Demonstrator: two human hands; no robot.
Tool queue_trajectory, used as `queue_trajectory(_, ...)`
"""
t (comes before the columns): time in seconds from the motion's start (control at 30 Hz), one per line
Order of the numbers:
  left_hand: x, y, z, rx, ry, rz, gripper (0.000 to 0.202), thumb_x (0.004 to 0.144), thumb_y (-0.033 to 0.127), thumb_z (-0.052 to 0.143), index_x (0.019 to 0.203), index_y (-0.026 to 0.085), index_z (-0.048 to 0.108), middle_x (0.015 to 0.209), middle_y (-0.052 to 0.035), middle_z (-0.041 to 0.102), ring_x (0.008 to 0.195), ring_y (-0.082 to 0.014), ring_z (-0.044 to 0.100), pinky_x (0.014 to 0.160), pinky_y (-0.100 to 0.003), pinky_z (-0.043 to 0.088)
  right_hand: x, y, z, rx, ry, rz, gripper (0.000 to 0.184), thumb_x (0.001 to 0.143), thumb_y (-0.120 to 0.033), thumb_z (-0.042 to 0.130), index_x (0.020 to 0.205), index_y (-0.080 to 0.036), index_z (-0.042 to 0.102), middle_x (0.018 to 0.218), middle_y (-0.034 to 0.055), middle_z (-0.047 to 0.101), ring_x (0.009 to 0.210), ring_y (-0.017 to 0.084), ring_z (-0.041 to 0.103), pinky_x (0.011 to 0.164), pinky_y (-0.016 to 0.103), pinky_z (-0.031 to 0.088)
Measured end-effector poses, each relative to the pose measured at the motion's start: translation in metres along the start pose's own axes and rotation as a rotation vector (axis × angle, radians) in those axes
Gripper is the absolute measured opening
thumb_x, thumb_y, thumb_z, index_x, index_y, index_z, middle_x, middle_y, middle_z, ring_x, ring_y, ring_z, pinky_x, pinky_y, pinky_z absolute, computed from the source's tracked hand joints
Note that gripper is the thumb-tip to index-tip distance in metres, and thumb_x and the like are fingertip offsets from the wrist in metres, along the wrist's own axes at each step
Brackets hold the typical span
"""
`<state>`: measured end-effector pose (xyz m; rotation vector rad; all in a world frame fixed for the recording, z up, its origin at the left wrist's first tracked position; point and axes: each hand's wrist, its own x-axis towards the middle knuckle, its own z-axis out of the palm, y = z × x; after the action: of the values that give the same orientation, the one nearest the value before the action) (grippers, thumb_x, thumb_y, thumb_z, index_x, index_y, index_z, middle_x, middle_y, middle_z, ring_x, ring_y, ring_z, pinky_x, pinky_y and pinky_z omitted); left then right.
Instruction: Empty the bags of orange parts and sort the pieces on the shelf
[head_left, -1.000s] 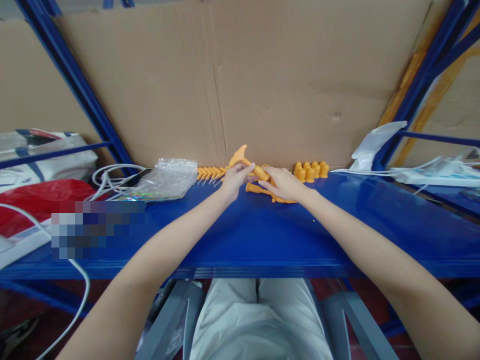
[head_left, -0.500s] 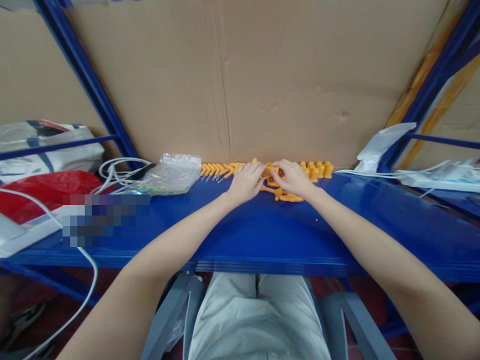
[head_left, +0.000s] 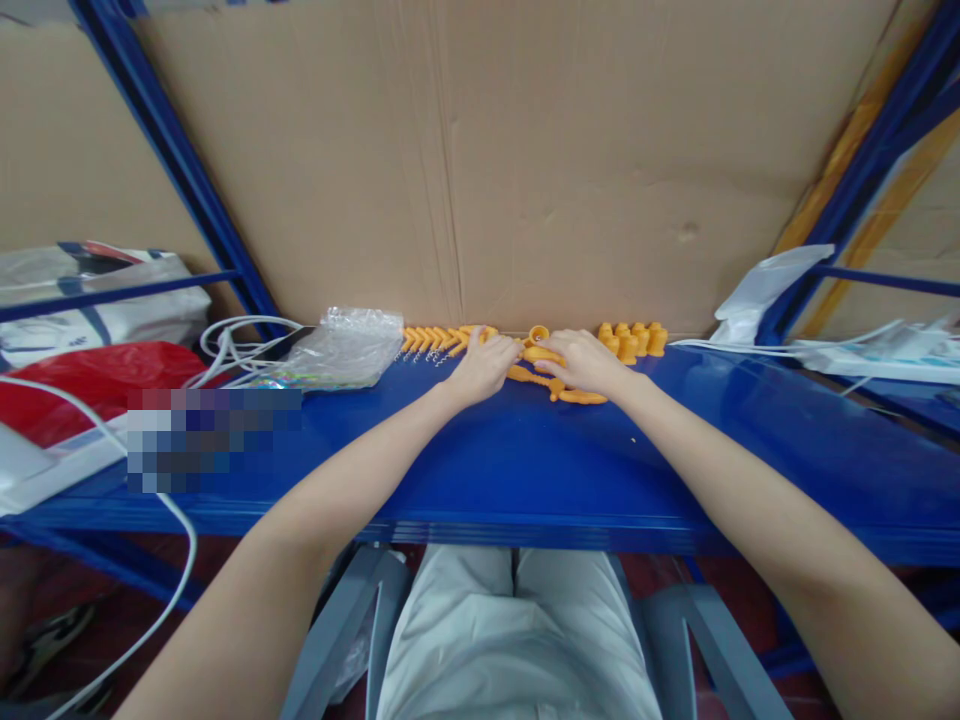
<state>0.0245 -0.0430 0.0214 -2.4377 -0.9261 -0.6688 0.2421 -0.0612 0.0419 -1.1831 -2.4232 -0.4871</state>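
My left hand (head_left: 486,368) is at the middle of the blue table, fingers bent toward a group of yellow-orange plastic parts; what its fingertips grip is hidden. My right hand (head_left: 592,362) has its fingers closed on a curved yellow plastic piece (head_left: 541,355). Behind it stands a yellow cup-shaped part (head_left: 538,335), its round opening showing. In front lies a yellow plastic handle-like part (head_left: 581,397) with a narrow stem. To the left are several yellow handles with metal corkscrew spirals (head_left: 431,342). Several yellow plastic bodies (head_left: 632,340) stand in rows at the right.
A clear plastic bag (head_left: 349,345) lies left of the corkscrews, beside white cables (head_left: 240,330) and a red bag (head_left: 112,385). Cardboard (head_left: 562,170) closes off the back of the blue table (head_left: 525,470). White packets (head_left: 765,290) sit at the right.
My hands have moved slightly apart. The cup-shaped part behind them now shows, and a curved yellow piece is in my right fingers where dark round openings showed before.
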Motion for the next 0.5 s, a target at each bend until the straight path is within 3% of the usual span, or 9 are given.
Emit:
queue_trajectory(0.17, 0.0002, 0.003, -0.0021, 0.023, -0.037, 0.016, 0.031, 0.099, 0.02, 0.036, 0.109, 0.016, 0.064, 0.109, -0.0152, 0.071, 0.105, -0.0287, 0.062, 0.101, -0.05, 0.036, -0.001, -0.0051, 0.0001, -0.014, -0.057, 0.022, 0.036, 0.1, -0.03, 0.052, 0.129, -0.013, 0.066, 0.125, 0.0185, 0.07, 0.117, 0.029, 0.064, 0.094, 0.039, 0.044)
queue_trajectory(0.5, 0.0008, 0.0034, -0.0036, -0.059, -0.085, -0.039, 0.031, 0.098, 0.026, 0.037, 0.105, 0.016, 0.066, 0.104, -0.0152, 0.072, 0.103, -0.0297, 0.063, 0.09, -0.044, 0.038, -0.0006, -0.0083, -0.0023, -0.074, -0.025, -0.016, 0.031, 0.101, -0.029, 0.051, 0.122, -0.012, 0.066, 0.109, 0.0181, 0.073, 0.107, 0.029, 0.065, 0.088, 0.037, 0.04)
